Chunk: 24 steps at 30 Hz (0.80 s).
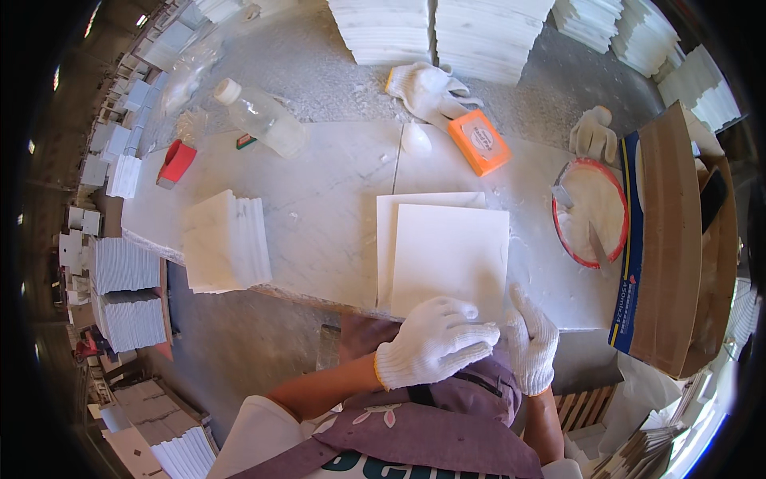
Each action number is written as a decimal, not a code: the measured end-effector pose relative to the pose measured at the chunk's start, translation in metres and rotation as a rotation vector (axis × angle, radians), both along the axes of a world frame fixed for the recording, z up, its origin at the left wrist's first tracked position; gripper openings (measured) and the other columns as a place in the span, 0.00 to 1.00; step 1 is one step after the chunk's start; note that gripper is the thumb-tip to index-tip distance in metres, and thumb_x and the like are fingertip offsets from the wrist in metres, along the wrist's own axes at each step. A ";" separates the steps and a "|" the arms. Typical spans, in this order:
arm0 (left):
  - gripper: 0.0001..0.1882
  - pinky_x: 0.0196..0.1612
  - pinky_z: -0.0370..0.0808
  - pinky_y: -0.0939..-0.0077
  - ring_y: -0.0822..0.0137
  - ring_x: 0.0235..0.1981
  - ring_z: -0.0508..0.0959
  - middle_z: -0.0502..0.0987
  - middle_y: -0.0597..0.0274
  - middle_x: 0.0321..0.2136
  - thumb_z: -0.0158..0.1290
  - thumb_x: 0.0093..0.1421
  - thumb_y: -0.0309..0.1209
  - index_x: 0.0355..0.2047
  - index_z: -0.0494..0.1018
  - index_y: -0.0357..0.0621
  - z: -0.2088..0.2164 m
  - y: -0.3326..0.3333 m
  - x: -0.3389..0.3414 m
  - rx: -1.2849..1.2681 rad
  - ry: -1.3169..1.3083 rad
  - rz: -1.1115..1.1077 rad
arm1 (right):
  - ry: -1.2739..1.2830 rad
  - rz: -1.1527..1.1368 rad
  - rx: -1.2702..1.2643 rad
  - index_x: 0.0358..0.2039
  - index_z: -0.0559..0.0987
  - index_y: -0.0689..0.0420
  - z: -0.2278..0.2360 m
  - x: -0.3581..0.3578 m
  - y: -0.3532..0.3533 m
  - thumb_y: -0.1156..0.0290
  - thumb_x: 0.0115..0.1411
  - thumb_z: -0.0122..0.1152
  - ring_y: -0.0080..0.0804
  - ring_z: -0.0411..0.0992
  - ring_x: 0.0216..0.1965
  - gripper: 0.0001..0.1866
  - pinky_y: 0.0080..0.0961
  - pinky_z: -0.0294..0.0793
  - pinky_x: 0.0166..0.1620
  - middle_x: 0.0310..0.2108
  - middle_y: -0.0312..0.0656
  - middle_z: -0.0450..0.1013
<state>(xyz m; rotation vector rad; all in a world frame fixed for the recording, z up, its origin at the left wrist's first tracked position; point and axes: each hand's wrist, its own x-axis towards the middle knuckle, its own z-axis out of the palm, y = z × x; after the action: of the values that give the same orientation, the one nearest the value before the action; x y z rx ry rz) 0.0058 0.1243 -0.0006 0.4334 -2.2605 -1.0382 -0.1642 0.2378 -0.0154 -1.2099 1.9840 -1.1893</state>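
Two white square tiles lie overlapping on the marble-topped table, the front tile covering most of the back tile. At the front tile's near edge is my left hand, in a white knitted glove, its fingers stretched toward the right. It is open, and I see nothing in it. My right hand, gloved alike, is just right of it by the table's front edge. Its fingers are extended and apart, pointing away from me, with nothing visible in them. Whether the left fingertips touch the tile, I cannot tell.
A stack of tiles stands at left. Behind are a clear bottle, a red tape-like roll, an orange box and loose gloves. At right, a red-rimmed bowl holds white paste and scrapers, beside a cardboard box.
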 end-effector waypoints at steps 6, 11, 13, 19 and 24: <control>0.07 0.38 0.75 0.67 0.58 0.29 0.79 0.80 0.61 0.26 0.64 0.54 0.32 0.31 0.80 0.44 0.009 -0.019 0.006 0.206 0.069 0.096 | -0.393 -0.240 0.071 0.57 0.75 0.66 0.002 0.008 -0.006 0.79 0.64 0.54 0.17 0.68 0.20 0.20 0.18 0.70 0.25 0.24 0.37 0.71; 0.09 0.40 0.75 0.68 0.60 0.32 0.80 0.82 0.53 0.37 0.55 0.63 0.23 0.43 0.79 0.37 0.014 -0.016 0.009 0.557 0.047 0.388 | -0.380 -0.235 0.104 0.59 0.73 0.64 0.000 0.012 -0.010 0.77 0.66 0.51 0.14 0.65 0.21 0.21 0.15 0.67 0.25 0.24 0.32 0.69; 0.10 0.43 0.75 0.68 0.59 0.36 0.81 0.82 0.52 0.41 0.56 0.62 0.22 0.45 0.79 0.38 0.012 -0.027 0.006 0.351 0.069 0.481 | -0.376 -0.236 0.093 0.57 0.75 0.64 0.003 0.014 -0.008 0.75 0.67 0.51 0.14 0.65 0.22 0.19 0.14 0.67 0.26 0.24 0.31 0.69; 0.21 0.53 0.73 0.63 0.57 0.41 0.79 0.81 0.58 0.40 0.61 0.55 0.24 0.51 0.78 0.45 -0.001 -0.049 0.016 -0.067 -0.020 0.397 | -0.303 -0.015 -0.032 0.41 0.80 0.63 0.030 -0.001 -0.017 0.72 0.62 0.61 0.31 0.74 0.25 0.10 0.26 0.74 0.32 0.30 0.42 0.77; 0.26 0.55 0.73 0.58 0.56 0.42 0.77 0.77 0.61 0.36 0.64 0.51 0.30 0.53 0.76 0.50 -0.003 -0.045 0.003 -0.282 -0.164 0.390 | 0.135 0.155 -0.368 0.41 0.81 0.57 0.073 0.001 -0.119 0.65 0.56 0.68 0.51 0.75 0.38 0.14 0.37 0.75 0.42 0.36 0.49 0.76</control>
<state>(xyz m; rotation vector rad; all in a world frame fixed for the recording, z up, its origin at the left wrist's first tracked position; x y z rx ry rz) 0.0087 0.0791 -0.0036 0.8196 -2.2927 -0.4947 -0.1629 0.1185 0.0581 -1.6319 1.7716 -1.4683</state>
